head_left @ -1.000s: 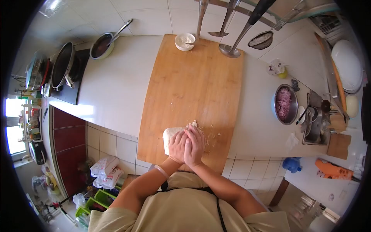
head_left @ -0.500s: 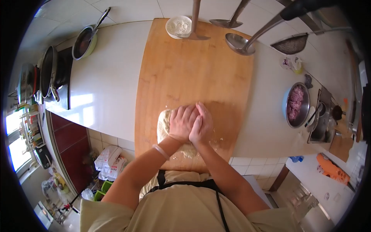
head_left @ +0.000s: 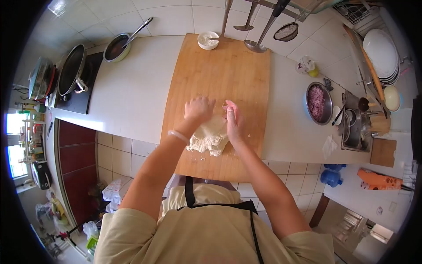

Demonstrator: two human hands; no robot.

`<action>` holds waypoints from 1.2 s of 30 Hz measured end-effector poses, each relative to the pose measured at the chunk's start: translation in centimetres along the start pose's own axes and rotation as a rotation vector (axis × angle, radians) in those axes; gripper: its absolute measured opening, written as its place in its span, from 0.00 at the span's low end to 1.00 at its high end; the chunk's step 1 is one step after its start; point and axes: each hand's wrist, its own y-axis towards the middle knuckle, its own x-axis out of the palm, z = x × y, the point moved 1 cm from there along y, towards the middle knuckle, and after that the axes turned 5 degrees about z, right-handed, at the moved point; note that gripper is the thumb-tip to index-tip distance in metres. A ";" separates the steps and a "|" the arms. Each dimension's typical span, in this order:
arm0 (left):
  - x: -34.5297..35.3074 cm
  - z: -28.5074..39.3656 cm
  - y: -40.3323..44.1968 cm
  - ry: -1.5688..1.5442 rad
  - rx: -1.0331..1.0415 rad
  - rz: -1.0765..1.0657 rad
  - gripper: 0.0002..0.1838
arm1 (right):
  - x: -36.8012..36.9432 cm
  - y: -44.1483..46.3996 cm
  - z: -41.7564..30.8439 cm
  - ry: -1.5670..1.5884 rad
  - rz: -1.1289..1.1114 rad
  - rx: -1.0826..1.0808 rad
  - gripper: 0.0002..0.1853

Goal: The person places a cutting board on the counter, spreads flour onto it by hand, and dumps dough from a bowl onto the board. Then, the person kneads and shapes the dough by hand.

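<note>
A pale, rough-edged lump of dough [head_left: 208, 140] lies on the near half of the wooden board [head_left: 220, 70], with crumbs around it. My left hand [head_left: 200, 109], a bracelet on its wrist, is at the dough's far left edge. Its fingers curl down over that edge, and the fingertips are hidden. At the far right side of the dough is my right hand [head_left: 234, 119], turned palm inward, with loosely bent fingers and the thumb apart. Between the two hands part of the dough shows, slightly blurred.
A white bowl of flour [head_left: 208, 40] stands at the board's far edge, below hanging ladles [head_left: 256, 46]. On the right is a metal bowl of chopped purple food [head_left: 316, 103]. To the left are a pan [head_left: 71, 70] and a pot with a spoon [head_left: 117, 48].
My hands have come apart from being stacked on the dough and now sit at its far left and far right. The head view has shifted, showing more of the counter on the right.
</note>
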 end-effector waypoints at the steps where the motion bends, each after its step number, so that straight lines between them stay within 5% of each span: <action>1: 1.9 -0.8 -1.8 0.072 0.035 0.048 0.28 | 0.3 -0.6 -1.7 -0.206 -0.010 -0.092 0.15; 3: 2.2 -0.4 -5.9 0.043 0.117 0.272 0.24 | 1.6 -1.7 -2.8 -0.488 -0.003 -0.371 0.13; 5: 2.5 -0.2 -9.6 0.002 0.269 0.493 0.13 | 2.1 -4.8 -2.4 -0.772 -0.038 -0.374 0.13; 12: 8.9 -1.8 -13.8 0.004 0.331 0.696 0.27 | -1.6 -8.9 0.4 -0.661 -0.146 -0.484 0.26; 27: 2.7 1.3 1.5 -0.059 0.265 0.552 0.19 | 1.9 6.2 3.8 -0.634 -0.108 -0.492 0.22; 36: 3.2 0.4 3.9 0.104 0.149 0.291 0.17 | 3.2 9.2 4.3 -0.767 -0.160 -0.243 0.19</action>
